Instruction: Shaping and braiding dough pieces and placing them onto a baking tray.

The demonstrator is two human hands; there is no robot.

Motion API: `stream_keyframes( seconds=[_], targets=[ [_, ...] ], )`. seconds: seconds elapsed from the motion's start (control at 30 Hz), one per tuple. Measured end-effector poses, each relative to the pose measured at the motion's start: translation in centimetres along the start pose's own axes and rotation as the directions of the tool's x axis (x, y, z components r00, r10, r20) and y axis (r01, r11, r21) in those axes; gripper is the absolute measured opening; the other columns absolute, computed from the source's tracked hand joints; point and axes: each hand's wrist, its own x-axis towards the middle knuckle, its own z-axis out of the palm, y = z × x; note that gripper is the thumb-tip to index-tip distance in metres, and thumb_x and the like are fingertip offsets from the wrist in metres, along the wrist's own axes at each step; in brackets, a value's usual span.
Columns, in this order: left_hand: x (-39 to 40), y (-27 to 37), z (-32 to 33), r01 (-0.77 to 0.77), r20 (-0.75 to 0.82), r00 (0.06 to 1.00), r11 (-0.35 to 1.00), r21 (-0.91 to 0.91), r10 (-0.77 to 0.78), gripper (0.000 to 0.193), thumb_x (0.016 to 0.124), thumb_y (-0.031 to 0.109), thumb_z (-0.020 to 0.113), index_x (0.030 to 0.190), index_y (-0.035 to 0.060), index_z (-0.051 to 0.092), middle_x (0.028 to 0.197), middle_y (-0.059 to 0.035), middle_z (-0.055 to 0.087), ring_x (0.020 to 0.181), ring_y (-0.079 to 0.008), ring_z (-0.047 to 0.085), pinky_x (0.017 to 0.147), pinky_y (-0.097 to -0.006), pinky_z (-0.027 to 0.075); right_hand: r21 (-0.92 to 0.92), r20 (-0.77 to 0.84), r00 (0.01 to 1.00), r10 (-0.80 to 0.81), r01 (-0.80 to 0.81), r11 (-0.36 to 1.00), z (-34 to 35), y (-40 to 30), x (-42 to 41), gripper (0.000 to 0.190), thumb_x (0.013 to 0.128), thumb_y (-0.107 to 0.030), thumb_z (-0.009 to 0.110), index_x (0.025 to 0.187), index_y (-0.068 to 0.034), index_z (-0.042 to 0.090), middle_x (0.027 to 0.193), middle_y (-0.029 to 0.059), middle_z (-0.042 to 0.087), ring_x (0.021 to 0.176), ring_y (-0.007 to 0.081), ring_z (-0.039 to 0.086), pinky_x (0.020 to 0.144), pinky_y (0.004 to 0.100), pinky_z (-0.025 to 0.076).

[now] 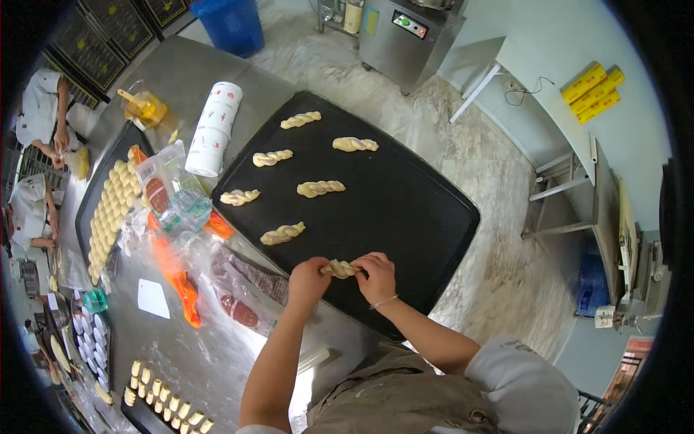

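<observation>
A short twisted piece of dough [342, 269] is held by its two ends over the near left part of a black baking tray [401, 200]. My left hand [310, 285] pinches its left end, and my right hand [376, 278], with a bangle at the wrist, pinches its right end. Several other dough twists lie spaced apart on the tray, among them one [283, 233] just beyond my left hand, one [321, 188] farther up and one [355, 144] near the far side.
Left of the tray are a paper towel roll [214, 129], plastic packaging [173, 190], an orange bag [184, 287] and a white scraper [153, 299]. Trays of dough balls [114, 206] and small dough rolls [173, 403] share the steel table [200, 352]. Two people in white work at the far left.
</observation>
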Motion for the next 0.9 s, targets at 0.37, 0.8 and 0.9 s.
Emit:
stream_keyframes(
  seconds=[0.37, 0.8, 0.9],
  targets=[
    [0.1, 0.3, 1.4, 0.086, -0.138, 0.989, 0.957, 0.276, -0.049, 0.019, 0.069, 0.011, 0.057, 0.088, 0.011, 0.06, 0.082, -0.0111, 0.056, 0.083, -0.0295, 0.057, 0.068, -0.0388, 0.047, 0.008, 0.134, 0.991, 0.015, -0.016, 1.0, 0.6, 0.8, -0.6, 0.034, 0.064, 0.0, 0.062, 0.097, -0.009, 0.058, 0.101, 0.009, 0.048, 0.084, 0.0254, 0.052, 0.071, 0.0355, 0.045],
    [-1.1, 0.2, 0.5, 0.049, -0.129, 0.992, 0.942, 0.333, -0.007, 0.032, 0.063, 0.012, 0.066, 0.095, 0.0096, 0.06, 0.103, -0.0112, 0.052, 0.09, -0.0284, 0.051, 0.077, -0.0372, 0.044, 0.591, 0.341, 0.817, 0.464, -0.571, 0.571, 0.3, 2.9, 0.4, 0.044, 0.075, -0.001, 0.056, 0.117, -0.004, 0.041, 0.094, 0.0077, 0.061, 0.067, 0.018, 0.058, 0.054, 0.028, 0.046],
    [-1.6, -0.7, -0.8, -0.07, -0.051, 0.995, 0.963, 0.26, 0.086, 0.038, 0.064, 0.013, 0.066, 0.101, 0.0104, 0.058, 0.1, -0.0119, 0.052, 0.09, -0.0278, 0.052, 0.077, -0.0372, 0.045, 0.704, 0.498, 0.581, 0.643, -0.704, 0.09, -1.7, 2.5, 0.7, 0.04, 0.078, 0.002, 0.052, 0.116, -0.004, 0.042, 0.095, 0.0085, 0.061, 0.065, 0.0141, 0.057, 0.05, 0.0235, 0.045]
  ],
)
